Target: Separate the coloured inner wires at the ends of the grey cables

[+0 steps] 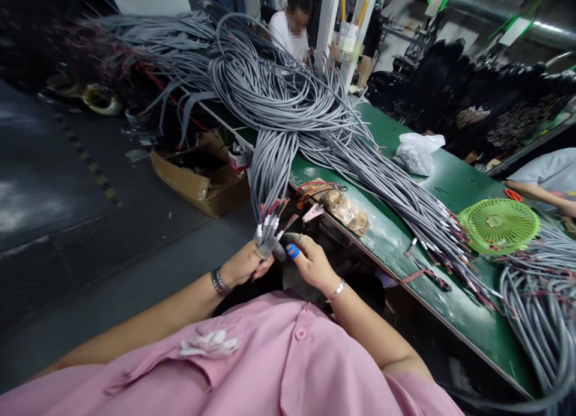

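My left hand (248, 262) is closed around the ends of a bundle of grey cables (272, 170), which hangs over the table edge. White sleeves (266, 229) and stripped red and dark wires stick up above the fist. Close against the bundle's right side, my right hand (315, 265) has its thumb and index finger brought together. Blue tape wraps the thumb, and dark covers sit on some fingers. What lies between those fingertips is hidden. One cable end with bare coloured wires (288, 224) leans toward them.
A large heap of coiled grey cables (252, 74) covers the green table (382, 119). On it are a plastic bag (418, 155), a green fan (498, 226) and a taped brown packet (346, 212). A cardboard box (193, 185) stands below left. Two people sit beyond the table.
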The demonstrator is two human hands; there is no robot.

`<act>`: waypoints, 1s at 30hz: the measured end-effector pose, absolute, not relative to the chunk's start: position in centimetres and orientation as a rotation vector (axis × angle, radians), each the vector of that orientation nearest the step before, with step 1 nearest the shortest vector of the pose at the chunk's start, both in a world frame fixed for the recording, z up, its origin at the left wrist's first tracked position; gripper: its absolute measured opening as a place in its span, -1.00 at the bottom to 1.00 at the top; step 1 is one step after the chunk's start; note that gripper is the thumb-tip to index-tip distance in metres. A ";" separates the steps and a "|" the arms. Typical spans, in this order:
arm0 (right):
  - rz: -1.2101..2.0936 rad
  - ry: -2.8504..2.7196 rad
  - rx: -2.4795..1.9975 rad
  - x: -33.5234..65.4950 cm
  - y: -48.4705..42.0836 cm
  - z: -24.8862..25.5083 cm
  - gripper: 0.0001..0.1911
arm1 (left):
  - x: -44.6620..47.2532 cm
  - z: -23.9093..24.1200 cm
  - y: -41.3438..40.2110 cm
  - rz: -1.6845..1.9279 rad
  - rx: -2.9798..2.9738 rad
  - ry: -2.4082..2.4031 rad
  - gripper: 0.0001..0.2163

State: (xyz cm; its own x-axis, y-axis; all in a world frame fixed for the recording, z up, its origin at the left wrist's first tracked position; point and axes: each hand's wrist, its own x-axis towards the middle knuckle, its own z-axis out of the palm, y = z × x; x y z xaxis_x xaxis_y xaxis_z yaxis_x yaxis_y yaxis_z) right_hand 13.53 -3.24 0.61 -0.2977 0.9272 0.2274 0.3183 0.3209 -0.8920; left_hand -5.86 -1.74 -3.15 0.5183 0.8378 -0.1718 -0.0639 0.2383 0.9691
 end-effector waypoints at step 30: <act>1.275 -1.240 -1.340 14.4 -1.8 -0.3 -0.76 | -2.2 -1.3 -2.1 0.639 1.149 0.990 -0.53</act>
